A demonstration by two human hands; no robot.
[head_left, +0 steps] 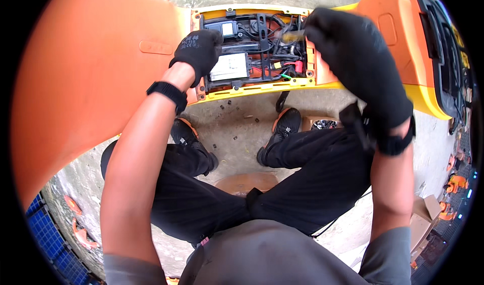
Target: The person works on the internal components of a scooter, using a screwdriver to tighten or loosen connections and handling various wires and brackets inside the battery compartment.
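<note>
Head view: left hand point(199, 50), right hand point(337, 39) curled at wiring bay point(258, 88); grasp unclear.

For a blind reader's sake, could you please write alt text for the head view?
A person's black-gloved left grip and blurred right grip are at opposite ends of an open compartment holding wiring and a white box, in an orange-and-yellow shell. A blurred yellowish item shows by the right grip. Below are dark trousers and black shoes on the floor.
</note>
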